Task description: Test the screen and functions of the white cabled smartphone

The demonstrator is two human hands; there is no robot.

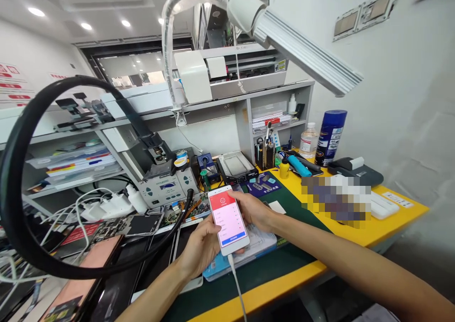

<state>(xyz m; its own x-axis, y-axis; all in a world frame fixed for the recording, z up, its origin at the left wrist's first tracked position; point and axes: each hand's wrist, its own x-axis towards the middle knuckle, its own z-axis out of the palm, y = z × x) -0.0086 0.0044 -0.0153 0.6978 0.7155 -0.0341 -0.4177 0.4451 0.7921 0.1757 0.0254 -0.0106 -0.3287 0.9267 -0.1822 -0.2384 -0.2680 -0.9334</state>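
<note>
A white smartphone (230, 221) is held upright, slightly tilted, above the bench, its lit screen showing a red top, a pale list and a blue bar. My left hand (199, 247) wraps its left side, the thumb lying over the screen's left edge. On the right side, my right hand (254, 211) grips the phone, thumb near the upper corner and fingertips partly hidden behind it. A white cable (236, 284) is plugged into the phone's bottom end. Under the hands lies a clear plastic box with blue parts (217, 268).
A green mat (284, 265) covers part of the yellow bench (387, 225). At left are several phones, boards, a grey station (165, 189) and a black hose (14, 179). A lamp (305, 47) hangs above. A blue spray can (330, 137) stands at the back right.
</note>
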